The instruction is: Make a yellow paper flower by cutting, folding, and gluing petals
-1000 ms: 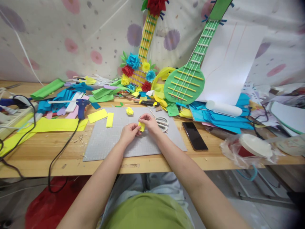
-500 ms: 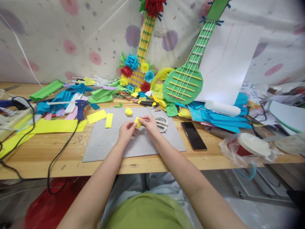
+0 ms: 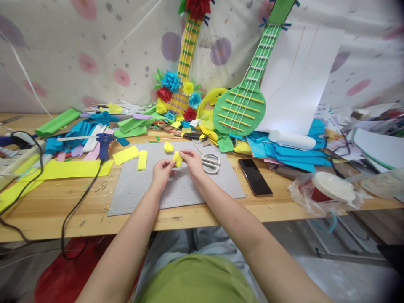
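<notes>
A small piece of yellow crepe paper [image 3: 177, 159] is held between my two hands above the grey cutting mat [image 3: 132, 198]. The fingers of my left hand [image 3: 161, 173] pinch its left side. At its right edge, my right hand [image 3: 193, 163] grips it with thumb and fingers. A crumpled yellow paper flower [image 3: 168, 147] lies on the mat just beyond my hands. To the left lie a narrow yellow strip [image 3: 142, 160] and a wider yellow piece [image 3: 126, 155]. White-handled scissors [image 3: 211, 164] rest beside my right hand, their blades partly hidden.
A blue glue gun [image 3: 104, 145] with a black cord stands at the left. A phone [image 3: 255, 176] lies right of the mat. Behind stand a green paper instrument [image 3: 240, 110] and a yellow one [image 3: 186, 59] with flowers, among heaped coloured paper. A wrapped tape roll [image 3: 330, 189] sits near the front edge.
My hands have shifted slightly left in view, and the yellow paper between them is now tilted. The whole scene has also slid a little left as the camera turned.
</notes>
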`<action>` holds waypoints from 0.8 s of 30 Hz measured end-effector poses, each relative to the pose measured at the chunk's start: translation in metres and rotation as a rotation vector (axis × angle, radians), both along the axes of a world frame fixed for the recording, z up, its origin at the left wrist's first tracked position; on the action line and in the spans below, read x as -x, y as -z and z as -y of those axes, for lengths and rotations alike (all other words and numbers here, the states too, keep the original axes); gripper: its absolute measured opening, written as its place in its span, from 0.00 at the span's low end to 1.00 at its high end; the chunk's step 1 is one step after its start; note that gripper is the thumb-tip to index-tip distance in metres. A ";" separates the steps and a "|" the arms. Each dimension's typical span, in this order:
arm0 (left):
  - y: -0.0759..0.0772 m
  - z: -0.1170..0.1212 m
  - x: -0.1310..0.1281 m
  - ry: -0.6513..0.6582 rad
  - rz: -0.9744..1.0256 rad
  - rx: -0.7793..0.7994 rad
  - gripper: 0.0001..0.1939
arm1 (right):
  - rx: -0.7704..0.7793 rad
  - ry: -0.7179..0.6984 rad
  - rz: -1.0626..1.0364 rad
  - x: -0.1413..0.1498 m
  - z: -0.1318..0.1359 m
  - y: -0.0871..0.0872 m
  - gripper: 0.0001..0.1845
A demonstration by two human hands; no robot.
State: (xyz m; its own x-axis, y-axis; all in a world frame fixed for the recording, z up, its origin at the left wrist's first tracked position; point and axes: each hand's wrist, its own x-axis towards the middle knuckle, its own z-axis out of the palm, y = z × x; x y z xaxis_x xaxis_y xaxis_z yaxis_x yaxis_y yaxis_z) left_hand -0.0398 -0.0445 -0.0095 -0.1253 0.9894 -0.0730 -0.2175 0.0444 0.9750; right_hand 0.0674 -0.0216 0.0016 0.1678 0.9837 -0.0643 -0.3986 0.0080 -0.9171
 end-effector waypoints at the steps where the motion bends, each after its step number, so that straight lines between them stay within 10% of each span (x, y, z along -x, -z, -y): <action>1: 0.000 0.000 0.000 -0.001 0.001 0.003 0.18 | -0.007 -0.002 0.006 0.000 0.000 -0.001 0.11; 6: -0.002 0.000 0.004 -0.083 0.130 -0.008 0.16 | -0.011 -0.138 0.138 -0.021 -0.005 -0.008 0.17; 15: -0.015 -0.006 0.024 -0.019 0.535 0.198 0.02 | -0.022 -0.202 1.773 -0.092 0.005 -0.025 0.18; 24: -0.014 -0.002 0.026 0.084 0.606 0.284 0.08 | 0.040 -0.197 1.975 -0.093 0.004 -0.025 0.16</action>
State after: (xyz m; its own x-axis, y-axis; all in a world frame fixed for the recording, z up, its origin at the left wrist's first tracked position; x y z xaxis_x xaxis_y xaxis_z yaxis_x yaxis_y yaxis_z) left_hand -0.0656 -0.0421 0.0045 0.0965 0.9260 -0.3649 -0.7073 0.3217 0.6295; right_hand 0.1607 -0.0257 0.0270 -0.0702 0.9973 0.0232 0.9975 0.0703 -0.0070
